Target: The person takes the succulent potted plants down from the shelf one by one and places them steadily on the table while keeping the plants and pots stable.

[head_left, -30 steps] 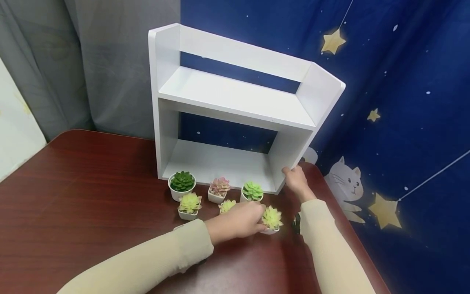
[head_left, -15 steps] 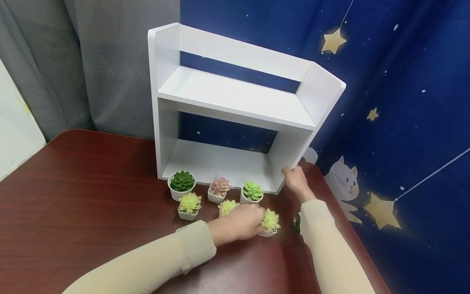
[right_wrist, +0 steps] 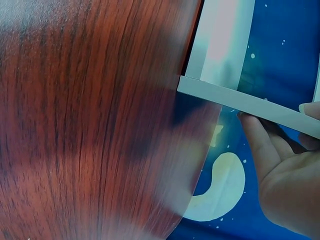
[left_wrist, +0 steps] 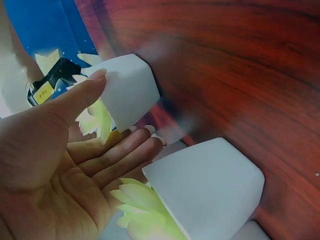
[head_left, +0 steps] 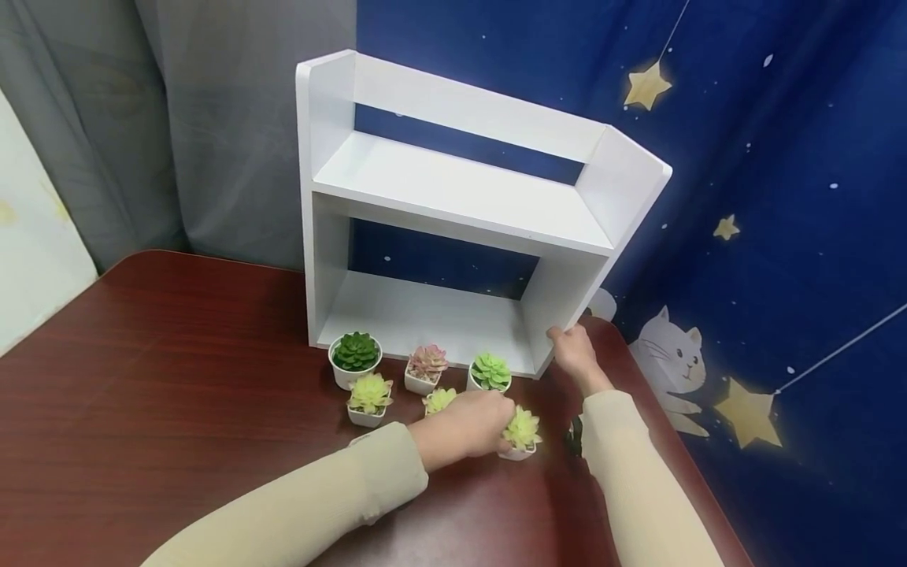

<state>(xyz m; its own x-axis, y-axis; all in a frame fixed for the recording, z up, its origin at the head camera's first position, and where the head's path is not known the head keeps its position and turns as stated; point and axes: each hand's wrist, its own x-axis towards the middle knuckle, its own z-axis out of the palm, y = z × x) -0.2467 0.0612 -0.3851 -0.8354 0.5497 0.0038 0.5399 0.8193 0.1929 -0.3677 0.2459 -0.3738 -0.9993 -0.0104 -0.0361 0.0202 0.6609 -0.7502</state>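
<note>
In the head view my left hand (head_left: 468,425) is at a small white pot with a yellow-green succulent (head_left: 523,429). The left wrist view has the thumb on this white pot (left_wrist: 131,90) and the fingers along its other side. A second yellow-green succulent (head_left: 439,399) is partly hidden behind that hand; its white pot (left_wrist: 210,190) looms close to the wrist camera. My right hand (head_left: 577,354) grips the right side panel of a white two-tier shelf (head_left: 460,197), thumb and fingers on either face of the panel edge (right_wrist: 250,102).
Along the shelf's front stand a dark green succulent (head_left: 357,352), a pink one (head_left: 428,362) and a bright green one (head_left: 490,370). Another yellow-green succulent (head_left: 369,394) sits at the left. The reddish-brown table (head_left: 177,378) ends at the right beside a blue starry curtain (head_left: 801,236).
The left hand's potted succulent has shifted slightly left and toward me relative to the shelf. The right hand keeps its place on the shelf. The head view has shifted slightly.
</note>
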